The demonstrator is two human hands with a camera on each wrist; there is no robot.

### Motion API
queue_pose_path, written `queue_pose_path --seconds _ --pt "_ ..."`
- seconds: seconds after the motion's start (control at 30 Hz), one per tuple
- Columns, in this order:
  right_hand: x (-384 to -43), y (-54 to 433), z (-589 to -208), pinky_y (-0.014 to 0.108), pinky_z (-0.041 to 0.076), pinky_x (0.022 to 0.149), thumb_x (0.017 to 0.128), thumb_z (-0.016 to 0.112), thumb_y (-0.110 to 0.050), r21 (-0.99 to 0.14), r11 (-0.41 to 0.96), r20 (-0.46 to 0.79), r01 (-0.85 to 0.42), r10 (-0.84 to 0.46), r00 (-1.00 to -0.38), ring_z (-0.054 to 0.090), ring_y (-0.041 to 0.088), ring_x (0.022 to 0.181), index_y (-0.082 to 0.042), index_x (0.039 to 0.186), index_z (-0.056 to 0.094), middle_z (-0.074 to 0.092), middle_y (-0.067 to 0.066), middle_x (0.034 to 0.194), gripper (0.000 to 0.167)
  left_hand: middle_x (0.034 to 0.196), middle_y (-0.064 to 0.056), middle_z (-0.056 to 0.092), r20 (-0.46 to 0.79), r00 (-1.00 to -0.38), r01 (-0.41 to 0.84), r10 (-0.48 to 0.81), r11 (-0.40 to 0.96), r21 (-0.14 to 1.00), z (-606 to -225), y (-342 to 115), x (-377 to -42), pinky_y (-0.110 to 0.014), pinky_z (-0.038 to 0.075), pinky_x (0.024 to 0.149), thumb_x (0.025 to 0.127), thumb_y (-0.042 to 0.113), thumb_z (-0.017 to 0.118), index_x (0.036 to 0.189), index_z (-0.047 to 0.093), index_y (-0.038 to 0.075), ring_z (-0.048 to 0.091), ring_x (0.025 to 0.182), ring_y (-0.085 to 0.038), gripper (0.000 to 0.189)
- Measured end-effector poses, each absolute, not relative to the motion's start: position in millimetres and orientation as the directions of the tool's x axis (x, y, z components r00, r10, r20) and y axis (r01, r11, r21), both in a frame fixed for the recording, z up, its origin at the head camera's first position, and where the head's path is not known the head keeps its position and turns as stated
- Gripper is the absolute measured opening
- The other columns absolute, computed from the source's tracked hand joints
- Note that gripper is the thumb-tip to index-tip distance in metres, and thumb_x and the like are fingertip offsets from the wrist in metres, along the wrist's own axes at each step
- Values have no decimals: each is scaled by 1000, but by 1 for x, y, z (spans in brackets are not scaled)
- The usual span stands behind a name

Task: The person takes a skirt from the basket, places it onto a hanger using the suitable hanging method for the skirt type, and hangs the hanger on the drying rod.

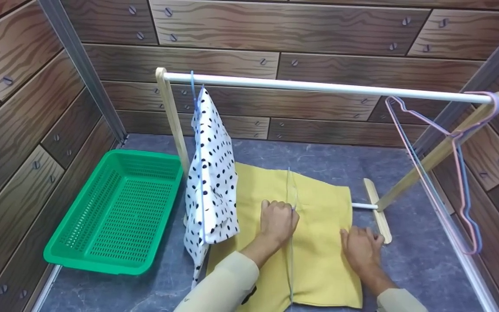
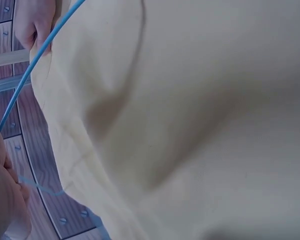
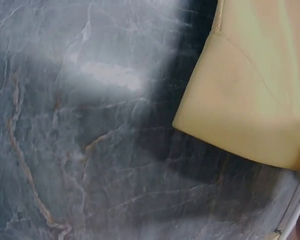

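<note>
A yellow garment [image 1: 323, 260] lies spread below the rack, with a thin blue hanger [image 1: 291, 264] lying lengthwise across it. My left hand [image 1: 279, 221] is curled in a fist round the hanger near its middle. In the left wrist view, the blue hanger [image 2: 37, 57] runs up from the fingers across the garment [image 2: 190, 75]. My right hand [image 1: 362, 249] pinches the garment's right edge. The right wrist view has a hemmed corner of the garment [image 3: 230, 100] over the dark marbled surface, with only a bit of the hand at the right border.
A clothes rack with a white rail [image 1: 319, 84] stands over the garment. White black-dotted cloth [image 1: 215, 173] hangs on a blue hanger at its left end. Pink and blue hangers [image 1: 453, 134] hang at the right end. A green basket [image 1: 119, 216] sits at left. Wood-patterned walls enclose the space.
</note>
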State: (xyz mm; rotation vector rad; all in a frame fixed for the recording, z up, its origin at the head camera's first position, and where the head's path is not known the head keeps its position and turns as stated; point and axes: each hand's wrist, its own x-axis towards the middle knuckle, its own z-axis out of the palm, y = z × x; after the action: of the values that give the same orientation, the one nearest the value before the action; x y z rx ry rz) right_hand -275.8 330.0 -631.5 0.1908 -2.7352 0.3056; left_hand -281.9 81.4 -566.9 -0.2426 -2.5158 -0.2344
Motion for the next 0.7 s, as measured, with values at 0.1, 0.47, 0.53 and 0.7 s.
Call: queue_pose_path --seconds 0.1,0.47,0.53,0.7 --pt "-274 330 -632 58 28 77 99 57 -26 -191 966 364 -172 -93 -927 50 40 83 1 78 55 59 23 74 35 54 7 54 596 -794 235 120 965 118 -565 80 -282 -28 24 61 84 28 66 57 55 19 47 51 -12 31" --pt "-273 331 -631 66 22 90 105 44 -31 -385 922 81 -28 4 -997 52 44 96 1 87 57 64 27 89 39 55 7 57 672 -729 325 129 929 174 -509 86 -271 -27 29 63 82 25 68 55 55 20 51 52 -11 31" --pt "-273 331 -631 69 22 91 106 40 -32 -416 909 12 16 23 -1000 53 48 100 4 92 58 65 31 97 43 56 8 58 682 -717 345 146 924 165 -491 91 -266 -28 31 64 82 26 68 55 56 20 53 54 -11 30" --pt "-278 324 -629 65 31 83 108 33 -33 -467 883 -20 45 40 -999 56 53 104 7 100 59 64 35 108 48 60 9 61 705 -684 391 190 910 135 -447 104 -256 -29 33 66 83 30 67 59 61 21 57 57 -10 27"
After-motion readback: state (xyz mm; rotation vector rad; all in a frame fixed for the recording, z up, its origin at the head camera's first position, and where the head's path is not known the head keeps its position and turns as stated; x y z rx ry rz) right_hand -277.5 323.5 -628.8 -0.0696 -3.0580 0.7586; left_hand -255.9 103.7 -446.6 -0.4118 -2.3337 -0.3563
